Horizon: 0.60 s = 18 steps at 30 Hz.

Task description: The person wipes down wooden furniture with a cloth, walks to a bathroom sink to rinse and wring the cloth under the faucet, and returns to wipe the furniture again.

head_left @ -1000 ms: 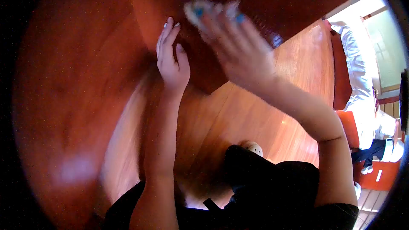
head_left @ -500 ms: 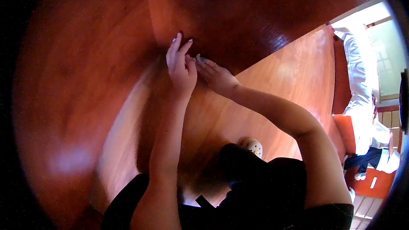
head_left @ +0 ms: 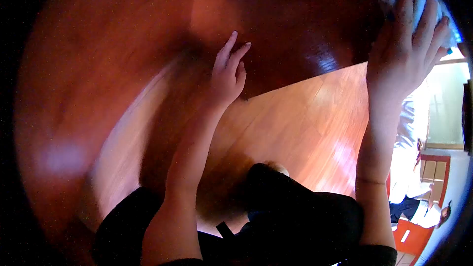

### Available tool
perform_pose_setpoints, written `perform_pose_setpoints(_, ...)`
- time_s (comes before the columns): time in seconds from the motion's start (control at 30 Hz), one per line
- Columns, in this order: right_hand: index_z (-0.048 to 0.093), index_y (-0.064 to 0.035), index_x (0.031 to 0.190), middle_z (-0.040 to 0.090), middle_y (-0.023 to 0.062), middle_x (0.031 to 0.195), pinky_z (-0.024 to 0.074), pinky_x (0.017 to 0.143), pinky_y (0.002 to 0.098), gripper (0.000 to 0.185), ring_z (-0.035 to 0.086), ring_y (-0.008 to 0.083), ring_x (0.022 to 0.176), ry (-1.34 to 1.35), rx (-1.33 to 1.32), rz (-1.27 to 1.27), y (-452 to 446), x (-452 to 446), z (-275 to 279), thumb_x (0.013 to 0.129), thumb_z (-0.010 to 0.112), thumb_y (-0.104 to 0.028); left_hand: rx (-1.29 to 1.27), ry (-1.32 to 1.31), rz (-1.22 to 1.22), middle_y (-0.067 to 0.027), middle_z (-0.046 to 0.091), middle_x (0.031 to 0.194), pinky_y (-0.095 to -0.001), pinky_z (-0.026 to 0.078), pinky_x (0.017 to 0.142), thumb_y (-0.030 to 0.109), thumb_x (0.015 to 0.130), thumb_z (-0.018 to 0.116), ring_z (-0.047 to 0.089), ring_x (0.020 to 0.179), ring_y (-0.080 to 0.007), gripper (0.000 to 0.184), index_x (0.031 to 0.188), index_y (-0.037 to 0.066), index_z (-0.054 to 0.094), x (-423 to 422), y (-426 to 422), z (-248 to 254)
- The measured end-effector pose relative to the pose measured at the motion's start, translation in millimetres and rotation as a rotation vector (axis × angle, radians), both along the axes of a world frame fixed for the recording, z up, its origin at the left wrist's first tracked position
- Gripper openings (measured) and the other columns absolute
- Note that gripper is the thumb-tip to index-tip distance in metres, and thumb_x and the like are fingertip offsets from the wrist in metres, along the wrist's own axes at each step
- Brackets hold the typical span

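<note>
My left hand point(head_left: 228, 76) is at the reddish-brown wooden panel point(head_left: 295, 24), near the dark inner corner, with fingers stretched apart and nothing in them. Far off to the upper right, my right hand point(head_left: 401, 54) is raised close to the camera. Its fingers lie over a crumpled whitish-blue cloth point(head_left: 421, 0), gripping it. Small blue patches show at the cloth's edges. The far side of the cloth is cut off by the dark rim of the view.
Below the panel's edge lies a light wooden floor point(head_left: 295, 118). My dark-clothed legs point(head_left: 305, 216) are bent in front, with a pale shoe point(head_left: 278, 168) partly hidden. At the right are a bed with white bedding point(head_left: 406, 128) and a person point(head_left: 423, 212) in a white top.
My right hand has left the left hand's side and swung to the upper right, where the cloth now shows in full. My left hand has shifted slightly right.
</note>
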State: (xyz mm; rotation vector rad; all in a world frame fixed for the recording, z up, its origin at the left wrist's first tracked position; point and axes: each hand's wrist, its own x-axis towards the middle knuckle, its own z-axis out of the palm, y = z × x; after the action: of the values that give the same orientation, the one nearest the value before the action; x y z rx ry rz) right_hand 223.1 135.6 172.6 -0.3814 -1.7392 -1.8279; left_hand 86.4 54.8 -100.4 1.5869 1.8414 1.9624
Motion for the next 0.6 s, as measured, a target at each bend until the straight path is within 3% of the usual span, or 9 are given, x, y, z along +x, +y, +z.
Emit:
perform_pose_setpoints(0.07,0.045,-0.0151,0.126,0.040,0.0121,0.129,0.0363,0.081,0.0544,0.052,0.039,0.0371,0.114,0.023,-0.254,0.079,-3,-7,-24,0.075,0.052,-0.008,0.012,-0.049,0.038,-0.0148,0.034,0.133,-0.0357,0.036,0.095,-0.008,0.076,0.044,0.041,0.116,-0.0314,0.039,0.111,0.007,0.053,-3,3,-7)
perform_pose_setpoints(0.17,0.046,-0.0160,0.126,0.038,0.0115,0.133,0.0333,0.087,0.0581,0.048,0.033,0.0374,0.123,-0.039,-0.453,-0.111,-12,-9,-74,0.078,0.051,-0.011,0.011,-0.151,0.109,-0.0152,0.038,0.129,-0.0350,0.037,0.093,-0.009,0.075,0.043,0.042,0.114,-0.0302,0.034,0.105,0.004,0.053,-5,2,-19)
perform_pose_setpoints(0.2,0.047,-0.0160,0.125,0.036,0.0104,0.135,0.0340,0.088,0.0570,0.046,0.035,0.0357,0.122,-0.082,-0.644,-0.061,-16,-10,-92,0.080,0.047,-0.011,0.002,-0.181,0.126,-0.0152,0.039,0.127,-0.0350,0.037,0.093,-0.009,0.075,0.043,0.043,0.114,-0.0299,0.033,0.104,0.003,0.053,-5,1,-22)
perform_pose_setpoints(0.27,0.044,-0.0167,0.127,0.031,0.0067,0.139,0.0266,0.097,0.0490,0.044,0.029,0.0291,0.126,-0.169,-0.714,-0.105,-19,-12,-125,0.083,0.040,-0.020,-0.001,-0.235,0.154,-0.0149,0.041,0.123,-0.0345,0.038,0.091,-0.010,0.074,0.042,0.044,0.112,-0.0293,0.031,0.101,0.003,0.053,-7,-2,-32)
perform_pose_setpoints(0.4,0.040,-0.0073,0.129,0.030,0.0077,0.139,0.0243,0.101,0.0395,0.047,0.031,0.0259,0.125,-0.395,-0.823,-0.138,-25,-13,-186,0.085,0.037,-0.023,0.032,-0.307,0.193,-0.0141,0.044,0.118,-0.0319,0.041,0.086,-0.012,0.072,0.042,0.046,0.106,-0.0285,0.032,0.098,0.003,0.053,-11,-3,-42)
perform_pose_setpoints(0.47,0.036,-0.0015,0.130,0.026,0.0113,0.140,0.0195,0.104,0.0368,0.050,0.027,0.0266,0.127,-0.544,-0.840,-0.222,-26,-18,-222,0.085,0.036,-0.023,0.040,-0.336,0.222,-0.0138,0.045,0.116,-0.0306,0.042,0.084,-0.013,0.071,0.042,0.046,0.104,-0.0280,0.033,0.098,0.003,0.053,-15,-4,-47)
perform_pose_setpoints(0.6,0.034,-0.0003,0.131,0.023,0.0095,0.142,0.0174,0.105,0.0348,0.052,0.023,0.0218,0.130,-0.786,-0.888,-0.247,-25,-27,-280,0.082,0.040,-0.016,0.014,-0.315,0.291,-0.0134,0.045,0.114,-0.0298,0.043,0.081,-0.014,0.070,0.042,0.046,0.103,-0.0271,0.033,0.097,0.003,0.052,-30,-8,-63)
